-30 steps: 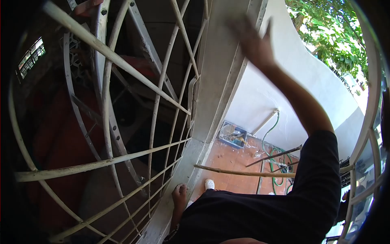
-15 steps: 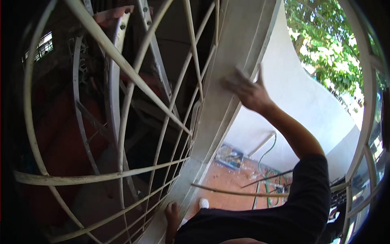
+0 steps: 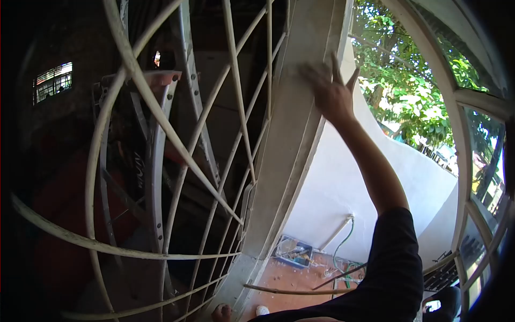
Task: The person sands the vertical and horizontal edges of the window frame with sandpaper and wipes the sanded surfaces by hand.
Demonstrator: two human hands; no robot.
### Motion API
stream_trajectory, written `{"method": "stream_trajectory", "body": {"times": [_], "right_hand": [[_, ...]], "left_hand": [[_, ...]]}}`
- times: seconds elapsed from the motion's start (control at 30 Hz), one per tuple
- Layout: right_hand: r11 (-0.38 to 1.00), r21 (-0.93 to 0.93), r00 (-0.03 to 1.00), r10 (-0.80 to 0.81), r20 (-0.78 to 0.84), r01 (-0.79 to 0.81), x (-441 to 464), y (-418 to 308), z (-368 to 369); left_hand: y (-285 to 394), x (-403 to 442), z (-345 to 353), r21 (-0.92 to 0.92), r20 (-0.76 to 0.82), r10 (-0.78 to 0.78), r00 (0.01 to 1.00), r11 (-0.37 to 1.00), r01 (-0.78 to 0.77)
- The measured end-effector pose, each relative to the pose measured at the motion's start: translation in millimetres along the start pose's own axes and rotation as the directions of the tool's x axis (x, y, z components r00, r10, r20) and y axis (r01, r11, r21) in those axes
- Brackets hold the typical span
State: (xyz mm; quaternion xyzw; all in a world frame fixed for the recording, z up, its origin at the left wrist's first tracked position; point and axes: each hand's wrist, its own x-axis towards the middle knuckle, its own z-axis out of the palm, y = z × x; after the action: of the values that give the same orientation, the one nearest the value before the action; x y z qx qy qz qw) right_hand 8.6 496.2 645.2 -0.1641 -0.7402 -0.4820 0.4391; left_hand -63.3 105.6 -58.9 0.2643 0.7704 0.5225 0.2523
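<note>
My right hand (image 3: 331, 96) is raised over the flat grey face of the frame post (image 3: 289, 123). Its fingers are spread and partly smeared by motion; nothing can be made out between them, and whether the palm touches the post is unclear. Low in the view, my left hand (image 3: 222, 312) is at the post's lower part, largely cut off by the bottom edge, so its grip cannot be made out. Curved cream metal bars (image 3: 155, 107) form a grille just left of the post.
Behind the grille stands a metal ladder (image 3: 155, 177). A pale wall (image 3: 343, 177) rises beyond the post. Below are a bin of odds and ends (image 3: 294, 252), a green hose (image 3: 342, 244) and a tiled floor (image 3: 284, 276). Part of another person (image 3: 448, 303) shows at lower right.
The view has tilted upward, so the bin and floor sit lower. My right hand has shifted along the post face with its fingers still spread. Less of my left hand shows.
</note>
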Motion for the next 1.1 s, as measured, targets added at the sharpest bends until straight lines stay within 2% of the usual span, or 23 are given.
{"method": "stream_trajectory", "body": {"times": [0.1,0.13,0.17,0.23,0.33,0.37,0.4,0.47,0.5,0.53,0.57,0.6,0.63,0.67,0.7,0.73,0.8,0.9,0.93,0.97,1.03,1.07,1.1], "right_hand": [[0.998,-0.019,0.996,0.060,-0.067,-0.062,-8.8,-9.8,14.6],[0.994,-0.112,0.998,0.017,0.062,-0.010,-41.5,-22.3,32.9],[0.993,-0.030,0.980,-0.108,0.166,0.114,-69.2,-41.8,22.9],[0.956,0.147,0.943,-0.278,0.184,0.254,-77.6,-32.9,12.4],[0.983,-0.168,0.996,-0.082,-0.034,0.075,9.5,6.8,22.3],[0.994,-0.103,0.997,-0.029,-0.064,0.023,38.2,15.0,4.9],[0.992,0.120,0.995,-0.010,-0.101,0.022,46.7,23.7,18.5],[0.989,0.149,0.996,0.031,-0.080,-0.018,34.3,14.3,28.9],[0.997,-0.048,0.998,0.052,-0.032,-0.053,6.1,-8.1,20.2],[0.999,-0.044,0.999,-0.005,0.039,0.007,-27.3,-24.3,24.1],[0.994,0.061,0.969,-0.107,0.221,0.096,-53.1,-35.8,9.1],[0.983,0.018,0.975,-0.183,0.124,0.182,-53.2,-20.2,16.2],[0.967,-0.026,0.967,-0.254,0.032,0.255,-50.4,-7.2,27.1],[0.970,-0.198,0.988,-0.129,0.084,0.144,-20.5,0.3,29.2],[0.965,-0.239,0.991,-0.125,-0.054,0.108,16.8,19.2,30.7],[0.975,-0.222,0.997,-0.018,-0.079,0.000,51.0,37.1,27.5],[0.973,-0.227,0.997,0.015,-0.079,-0.032,93.7,46.4,13.6],[0.980,-0.178,0.996,0.082,-0.037,-0.087,44.0,15.6,14.0],[1.000,-0.028,0.998,0.008,-0.068,-0.010,6.9,6.2,28.9],[0.995,-0.065,0.994,-0.072,0.079,0.077,-15.7,-7.3,19.3],[0.947,-0.253,0.980,-0.193,0.048,0.199,2.1,18.3,18.0],[0.928,-0.348,0.987,-0.156,-0.039,0.133,31.2,43.8,35.2],[0.958,-0.277,0.961,-0.145,-0.237,0.076,67.3,70.5,45.4]], "left_hand": [[0.8,7.0,2.1,-0.089,-0.071,-0.008,0.997,0.996,0.002],[1.5,10.2,3.7,-0.108,-0.088,-0.002,0.996,0.994,-0.008],[1.4,12.4,4.6,-0.117,-0.097,0.007,0.995,0.993,-0.018],[5.9,18.2,10.5,-0.121,-0.104,0.030,0.994,0.992,-0.042],[9.7,23.4,22.6,-0.111,-0.097,0.049,0.994,0.992,-0.060],[11.5,25.9,27.1,-0.112,-0.096,0.061,0.994,0.991,-0.072],[13.7,28.9,30.8,-0.114,-0.102,0.070,0.992,0.990,-0.081],[12.7,32.3,32.9,-0.116,-0.114,0.083,0.990,0.989,-0.096],[10.4,32.7,32.2,-0.106,-0.129,0.100,0.987,0.988,-0.114],[6.3,31.2,30.7,-0.060,-0.159,0.151,0.976,0.985,-0.162],[-0.8,26.2,28.4,0.091,-0.209,0.298,0.931,0.954,-0.285],[-5.1,19.9,20.6,0.465,-0.245,0.595,0.765,0.765,-0.446],[-10.5,7.2,11.1,0.773,-0.236,0.806,0.544,0.494,-0.398],[-12.5,12.1,15.2,0.576,-0.235,0.666,0.708,0.682,-0.450],[-11.9,18.2,18.7,0.266,-0.215,0.404,0.889,0.900,-0.345],[-12.3,21.5,20.5,0.023,-0.173,0.186,0.967,0.983,-0.185],[-15.0,23.5,18.8,-0.163,-0.123,0.030,0.992,0.985,-0.050],[-38.3,22.1,13.1,-0.345,-0.078,-0.067,0.995,0.938,0.036],[-41.9,15.8,7.7,-0.445,-0.048,-0.135,0.990,0.890,0.100],[-43.2,12.8,9.7,-0.551,-0.018,-0.196,0.980,0.820,0.154],[-42.1,7.3,13.8,-0.566,-0.009,-0.206,0.979,0.808,0.165],[-46.0,1.3,7.3,-0.565,-0.010,-0.222,0.975,0.806,0.178],[-57.7,5.4,5.7,-0.566,-0.015,-0.221,0.975,0.806,0.174]]}}
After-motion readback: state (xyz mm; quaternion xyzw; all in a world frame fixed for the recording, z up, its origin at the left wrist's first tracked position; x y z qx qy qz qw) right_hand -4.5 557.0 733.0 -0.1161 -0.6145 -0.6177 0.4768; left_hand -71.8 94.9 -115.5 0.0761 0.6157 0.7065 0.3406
